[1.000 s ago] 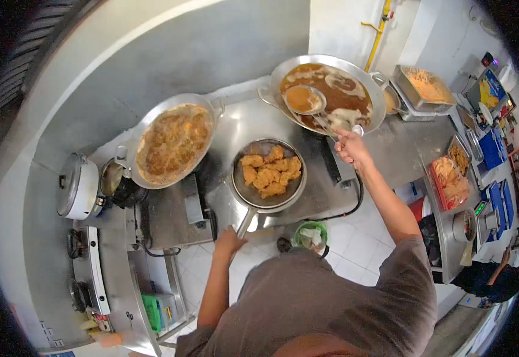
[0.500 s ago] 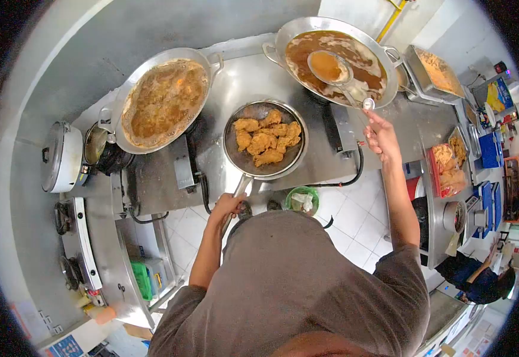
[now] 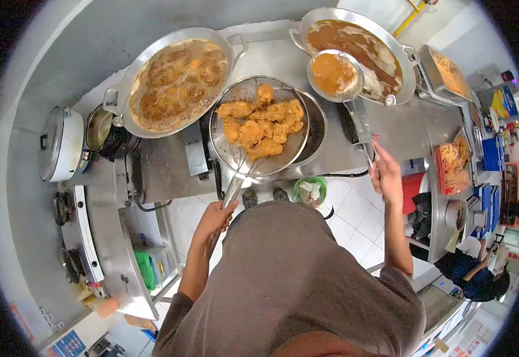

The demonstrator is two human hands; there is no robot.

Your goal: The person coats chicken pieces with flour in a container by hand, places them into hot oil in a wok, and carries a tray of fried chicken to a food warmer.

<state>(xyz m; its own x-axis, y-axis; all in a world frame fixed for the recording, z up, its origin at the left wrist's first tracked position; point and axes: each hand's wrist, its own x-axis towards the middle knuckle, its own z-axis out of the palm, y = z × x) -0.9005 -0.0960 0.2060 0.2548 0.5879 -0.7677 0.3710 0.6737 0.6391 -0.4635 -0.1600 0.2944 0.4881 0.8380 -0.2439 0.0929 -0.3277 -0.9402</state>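
My left hand (image 3: 214, 217) is wrapped round the handle of a round mesh strainer (image 3: 235, 163). Several pieces of golden fried chicken (image 3: 262, 128) lie in it. Beneath, partly hidden, a metal bowl (image 3: 320, 128) shows past the strainer's right side. My right hand (image 3: 386, 177) grips the end of a long-handled ladle (image 3: 362, 122), forefinger stretched along the handle. The ladle's round head holds brown-orange oil and overlaps the near rim of the right wok (image 3: 363, 53). A dial thermometer (image 3: 390, 100) sits at that wok's rim.
At left, another wok (image 3: 179, 86) holds bubbling oil with pieces frying. A lidded white pot (image 3: 63, 144) stands farther left. A green bin (image 3: 310, 191) is on the floor by my feet. Packed food (image 3: 452, 168) lies at right; another person (image 3: 477, 271) is beyond.
The strainer with chicken has risen off the metal bowl and shifted left. The ladle has come toward me, from within the right wok's oil to its near rim, and my right hand has drawn back.
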